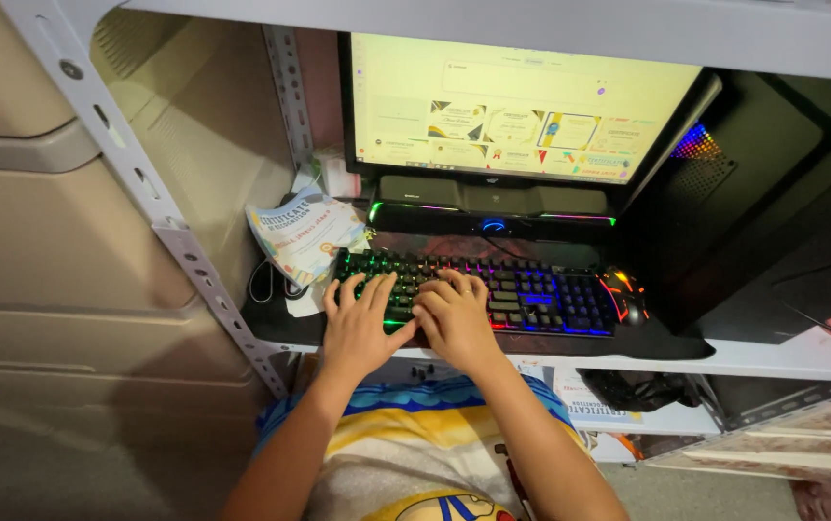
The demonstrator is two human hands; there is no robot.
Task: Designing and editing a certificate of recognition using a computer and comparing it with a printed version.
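Note:
A black keyboard [541, 294] with rainbow backlit keys lies on a dark mat on a white shelf. My left hand [358, 323] rests on its left keys with fingers spread. My right hand [454, 314] sits beside it on the middle keys, fingers curled down onto them. Neither hand holds anything. A black mouse [625, 292] with orange and red lights lies just right of the keyboard, untouched. Behind the keyboard a monitor [517, 106] glows with a pale page of small coloured thumbnails.
A lit black speaker bar [493, 205] sits under the monitor. A printed paper sheet [304, 232] leans at the left, by a perforated metal shelf post [198, 270]. A dark computer case [763, 183] stands at the right. Papers and a dark object lie on the lower shelf [628, 396].

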